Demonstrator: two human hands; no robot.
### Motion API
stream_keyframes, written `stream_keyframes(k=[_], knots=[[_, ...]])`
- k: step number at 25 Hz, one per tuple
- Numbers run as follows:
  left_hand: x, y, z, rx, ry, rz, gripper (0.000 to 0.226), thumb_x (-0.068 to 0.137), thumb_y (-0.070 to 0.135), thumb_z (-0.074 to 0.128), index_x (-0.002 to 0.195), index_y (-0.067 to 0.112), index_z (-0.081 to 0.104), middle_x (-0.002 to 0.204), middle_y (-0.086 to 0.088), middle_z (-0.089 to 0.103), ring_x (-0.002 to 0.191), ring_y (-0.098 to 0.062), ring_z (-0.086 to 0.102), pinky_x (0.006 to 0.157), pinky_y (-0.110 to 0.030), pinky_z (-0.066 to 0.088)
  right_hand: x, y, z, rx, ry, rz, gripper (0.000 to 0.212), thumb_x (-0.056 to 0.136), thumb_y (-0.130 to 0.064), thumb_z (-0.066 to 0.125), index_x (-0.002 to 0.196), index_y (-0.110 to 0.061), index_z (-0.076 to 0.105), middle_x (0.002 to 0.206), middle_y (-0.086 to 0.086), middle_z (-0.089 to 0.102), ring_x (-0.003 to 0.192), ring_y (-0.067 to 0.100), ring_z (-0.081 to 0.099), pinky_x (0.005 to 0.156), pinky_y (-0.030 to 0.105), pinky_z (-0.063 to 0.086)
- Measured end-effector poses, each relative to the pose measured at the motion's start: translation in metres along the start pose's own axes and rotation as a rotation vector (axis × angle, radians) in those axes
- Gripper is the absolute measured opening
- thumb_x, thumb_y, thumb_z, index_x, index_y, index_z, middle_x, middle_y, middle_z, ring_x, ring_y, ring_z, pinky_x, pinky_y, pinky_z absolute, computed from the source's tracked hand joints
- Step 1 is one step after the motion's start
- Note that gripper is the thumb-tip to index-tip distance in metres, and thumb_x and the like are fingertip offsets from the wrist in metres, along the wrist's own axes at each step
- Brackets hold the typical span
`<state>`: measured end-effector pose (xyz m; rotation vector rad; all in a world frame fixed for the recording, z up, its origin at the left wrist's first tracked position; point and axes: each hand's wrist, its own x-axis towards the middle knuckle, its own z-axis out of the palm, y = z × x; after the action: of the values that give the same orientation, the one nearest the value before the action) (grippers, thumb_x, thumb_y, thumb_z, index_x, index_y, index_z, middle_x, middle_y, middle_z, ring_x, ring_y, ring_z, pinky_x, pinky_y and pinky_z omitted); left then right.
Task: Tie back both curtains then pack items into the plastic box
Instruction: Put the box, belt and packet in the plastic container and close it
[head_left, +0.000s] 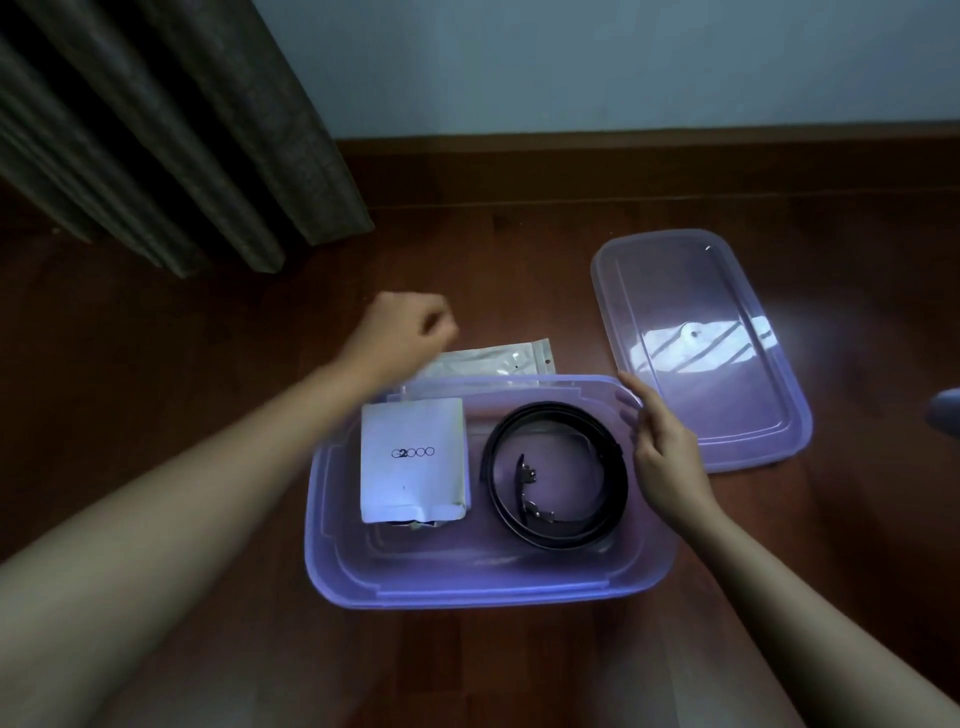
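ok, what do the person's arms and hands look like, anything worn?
The left hand and right hand are ungloved, with no ring, watch or bracelet visible. Both arms are bare to the frame edge; no sleeves show.

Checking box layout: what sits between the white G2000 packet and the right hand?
Head view: the coiled black belt, lying in the plastic box, between the G2000 packet and the right hand at the rim.
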<state>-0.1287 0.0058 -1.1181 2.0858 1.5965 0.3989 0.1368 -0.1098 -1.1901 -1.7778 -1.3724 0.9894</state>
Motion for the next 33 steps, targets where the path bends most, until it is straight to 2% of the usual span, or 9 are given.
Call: stream_keyframes(k=[4, 7, 11, 15, 17, 19, 25, 29, 33], knots=[[0.001, -0.092, -0.022, 0.191, -0.544, -0.170, 0.031, 0.085, 0.012, 0.063, 0.116, 0.014, 0.065, 0.124, -0.005, 0.063, 0.112, -0.018, 0.057, 0.094, -0.025, 0.040, 0.000, 0.001, 0.001, -0.015, 0.010, -0.003, 0.048, 0.097, 0.001, 0.032, 0.135, -0.024, 0.046, 0.122, -0.002, 0.059, 0.115, 0.012, 0.057, 0.097, 0.029, 0.043], [-0.004, -0.112, -0.016, 0.145, -0.507, -0.078, 0.038, 0.085, 0.026, 0.067, 0.120, 0.013, 0.062, 0.123, -0.004, 0.063, 0.111, -0.017, 0.058, 0.094, -0.026, 0.042, -0.001, 0.001, 0.001, -0.013, 0.013, -0.008, 0.048, 0.096, 0.001, 0.031, 0.134, -0.025, 0.047, 0.119, -0.003, 0.059, 0.113, 0.012, 0.057, 0.096, 0.029, 0.042], [-0.016, -0.117, -0.006, 0.416, -0.538, 0.106, 0.030, 0.090, 0.023, 0.058, 0.118, 0.013, 0.061, 0.116, -0.008, 0.063, 0.105, -0.025, 0.059, 0.086, -0.033, 0.047, 0.000, 0.004, 0.002, -0.017, 0.015, -0.017, 0.048, 0.092, -0.010, 0.029, 0.134, -0.027, 0.046, 0.121, -0.002, 0.058, 0.115, 0.015, 0.057, 0.101, 0.037, 0.044], [-0.035, -0.123, -0.009, 0.310, -0.134, 0.054, 0.042, 0.088, 0.023, 0.063, 0.126, 0.006, 0.055, 0.109, -0.019, 0.062, 0.100, -0.034, 0.058, 0.083, -0.034, 0.044, 0.001, 0.001, 0.001, -0.030, 0.012, -0.002, 0.050, 0.095, 0.003, 0.029, 0.135, -0.021, 0.045, 0.124, 0.006, 0.059, 0.114, 0.016, 0.056, 0.101, 0.035, 0.043], [-0.043, -0.103, -0.017, 0.148, 0.178, 0.184, 0.048, 0.083, 0.028, 0.068, 0.121, 0.001, 0.058, 0.102, -0.018, 0.062, 0.095, -0.028, 0.058, 0.081, -0.024, 0.039, 0.001, -0.002, 0.002, -0.039, 0.012, -0.006, 0.048, 0.095, 0.000, 0.028, 0.135, -0.021, 0.045, 0.124, 0.004, 0.059, 0.112, 0.014, 0.057, 0.099, 0.031, 0.042], [-0.049, -0.058, -0.017, 0.015, 0.231, 0.390, 0.050, 0.082, 0.032, 0.065, 0.120, 0.001, 0.060, 0.099, -0.015, 0.061, 0.092, -0.017, 0.054, 0.085, -0.012, 0.036, 0.000, -0.003, 0.002, -0.027, 0.014, -0.004, 0.048, 0.092, -0.011, 0.028, 0.134, -0.026, 0.046, 0.123, -0.002, 0.058, 0.112, 0.013, 0.057, 0.098, 0.030, 0.042], [-0.039, 0.050, 0.064, 0.119, -0.287, 0.791, 0.038, 0.084, 0.025, 0.054, 0.115, 0.006, 0.064, 0.102, -0.014, 0.066, 0.091, -0.033, 0.061, 0.074, -0.038, 0.049, 0.000, -0.002, 0.000, 0.139, 0.014, 0.068, 0.047, 0.097, -0.003, 0.030, 0.126, -0.036, 0.047, 0.123, 0.003, 0.058, 0.117, 0.018, 0.057, 0.106, 0.043, 0.041], [-0.028, 0.068, 0.094, 0.583, -0.514, 0.780, 0.027, 0.091, 0.014, 0.047, 0.115, 0.012, 0.061, 0.114, -0.008, 0.061, 0.104, -0.031, 0.056, 0.072, -0.038, 0.043, -0.001, -0.001, 0.001, 0.124, 0.027, 0.065, 0.045, 0.098, -0.006, 0.032, 0.125, -0.038, 0.048, 0.122, -0.002, 0.060, 0.116, 0.015, 0.058, 0.105, 0.042, 0.043], [-0.022, 0.061, 0.100, 0.644, -0.669, 0.643, 0.025, 0.083, 0.014, 0.053, 0.105, 0.014, 0.065, 0.109, -0.005, 0.063, 0.104, -0.029, 0.058, 0.060, -0.035, 0.042, 0.000, 0.000, 0.000, 0.104, 0.029, 0.069, 0.047, 0.098, -0.007, 0.033, 0.126, -0.041, 0.048, 0.122, -0.004, 0.060, 0.117, 0.013, 0.058, 0.103, 0.041, 0.045]])
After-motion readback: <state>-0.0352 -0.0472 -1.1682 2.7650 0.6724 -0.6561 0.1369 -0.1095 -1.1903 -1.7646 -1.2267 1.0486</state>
